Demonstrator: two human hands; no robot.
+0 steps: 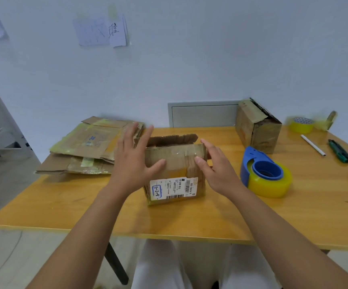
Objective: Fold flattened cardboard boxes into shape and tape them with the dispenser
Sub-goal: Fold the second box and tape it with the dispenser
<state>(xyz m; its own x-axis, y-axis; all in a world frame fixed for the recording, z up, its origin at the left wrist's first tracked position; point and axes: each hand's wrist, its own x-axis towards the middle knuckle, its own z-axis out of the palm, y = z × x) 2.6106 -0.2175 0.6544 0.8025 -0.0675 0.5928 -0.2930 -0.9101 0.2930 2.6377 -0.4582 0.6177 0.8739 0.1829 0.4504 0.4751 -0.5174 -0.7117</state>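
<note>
A small brown cardboard box [175, 172] with a white shipping label stands upright in the middle of the wooden table [81, 203], its top flaps partly raised. My left hand [133, 161] lies against the box's left side with straight, spread fingers, the thumb touching the front face. My right hand [215, 165] is at the box's right edge, fingers straight, thumb on the front flap. A blue tape dispenser [263, 174] with a yellowish tape roll sits just right of the box. A pile of flattened cardboard boxes [89, 147] lies at the back left.
A formed, taped box [256, 126] stands at the back right. Beyond it are a yellow tape roll [301, 124], a white pen [313, 145] and a green marker [340, 151]. The wall rises directly behind the table.
</note>
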